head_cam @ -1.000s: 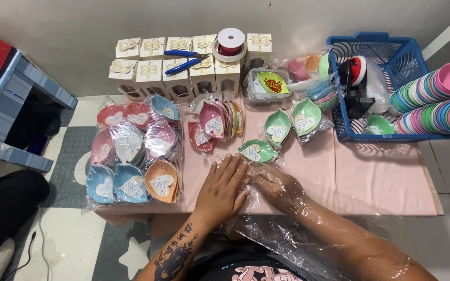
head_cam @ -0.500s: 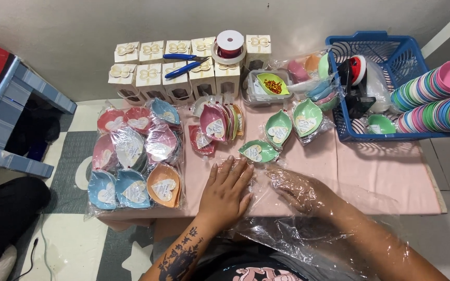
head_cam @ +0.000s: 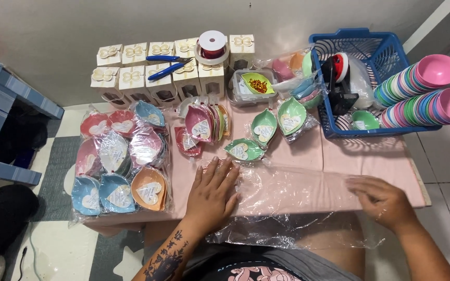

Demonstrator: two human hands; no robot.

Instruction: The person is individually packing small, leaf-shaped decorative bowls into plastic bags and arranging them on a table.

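Home craft spot: gift boxes, tile floor

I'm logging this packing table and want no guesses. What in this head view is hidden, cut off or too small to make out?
- Clear plastic sheet: its near edge drops below the pink table edge; its extent is unclear.
- Right hand: its fingertips blur into the film, so its grip is uncertain.
- Blue plastic basket: its contents overlap and are partly hidden.
- Heart-shaped tags on the blue leaf-shaped dish: too small to read.
- Left hand: lies flat, covering the film under it.
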